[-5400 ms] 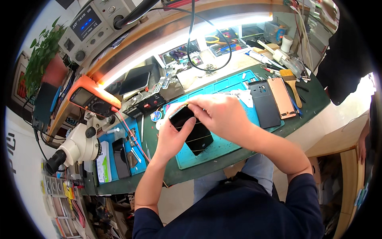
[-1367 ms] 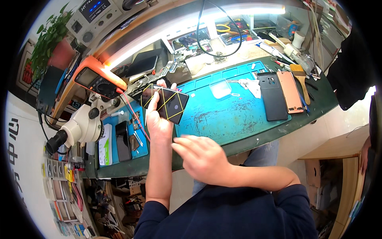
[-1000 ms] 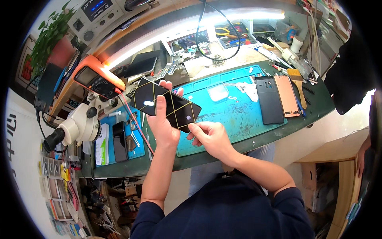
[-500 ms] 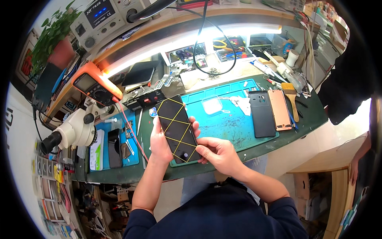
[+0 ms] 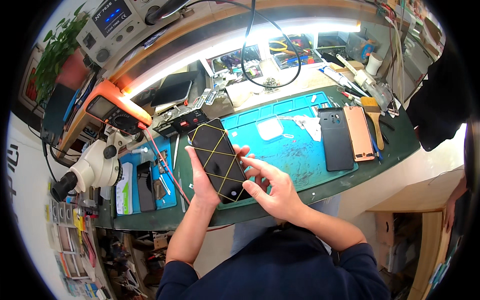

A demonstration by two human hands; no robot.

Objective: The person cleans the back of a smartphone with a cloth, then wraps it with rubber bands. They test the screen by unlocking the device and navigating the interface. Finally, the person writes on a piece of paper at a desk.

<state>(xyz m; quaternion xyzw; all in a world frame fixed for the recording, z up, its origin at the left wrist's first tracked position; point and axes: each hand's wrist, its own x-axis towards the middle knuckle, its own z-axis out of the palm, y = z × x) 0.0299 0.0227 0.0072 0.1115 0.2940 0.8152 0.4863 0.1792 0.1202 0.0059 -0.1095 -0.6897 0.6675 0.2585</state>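
While left hand (image 5: 202,182) grips phone (image 5: 218,160), right hand (image 5: 274,190) fingers pinch its edge above blue mat (image 5: 295,150).

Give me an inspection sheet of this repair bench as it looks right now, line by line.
Surface: blue work mat on a green bench.
Job's things: black phone crossed with yellow bands.
Clutter: dark phone, copper back cover, brush, microscope.
Hands: left hand holds the phone from beneath; right hand fingers at its edge.
Cables: black cable looping down; red lead.
Surroundings: orange multimeter, potted plant.
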